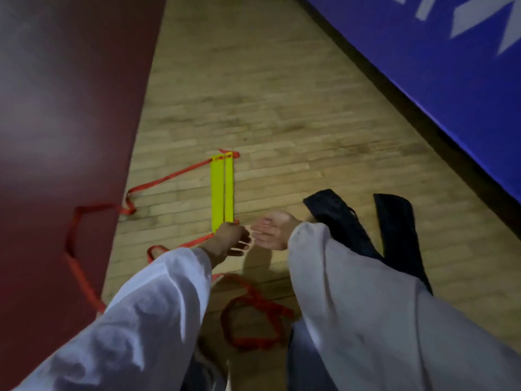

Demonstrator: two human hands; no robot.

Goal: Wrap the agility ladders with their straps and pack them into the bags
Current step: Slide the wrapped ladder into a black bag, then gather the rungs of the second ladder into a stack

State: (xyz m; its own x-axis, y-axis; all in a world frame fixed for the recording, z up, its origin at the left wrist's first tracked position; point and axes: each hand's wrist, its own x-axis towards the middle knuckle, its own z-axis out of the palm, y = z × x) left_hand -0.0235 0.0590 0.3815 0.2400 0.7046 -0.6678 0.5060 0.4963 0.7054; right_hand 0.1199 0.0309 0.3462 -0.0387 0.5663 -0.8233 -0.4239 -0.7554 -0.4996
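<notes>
An agility ladder lies on the wooden floor [282,108]. Its yellow rungs [222,190] are gathered side by side into a narrow flat stack that runs from the middle of the view toward 12 o'clock.

The left hand [229,239] sits at the near end of that stack, back of the hand up, touching the rungs. Blur hides whether its thumb and forefinger pinch them or only rest there (so its grip cannot be told). Its other fingers stick out toward 3 o'clock. The right hand [270,230] hovers just at 3 o'clock of the left, palm turned toward it, fingers straight and spread, holding nothing. The fingertips of the two hands almost meet.

The red strap [169,176] leaves the far end of the rungs toward 8 o'clock, kinks at the edge of a maroon mat [56,108] and loops across it. The mat fills the whole 9 o'clock side. More of the strap lies in a loose tangle on the floor at 6 o'clock of the hands, between the two white sleeves [158,306].

Two black bags [332,218] lie flat on the floor at 3 o'clock of the right hand, side by side and angled apart, partly covered by the right sleeve. A blue pad [423,66] with white lettering crosses the corner at 1 to 2 o'clock.
</notes>
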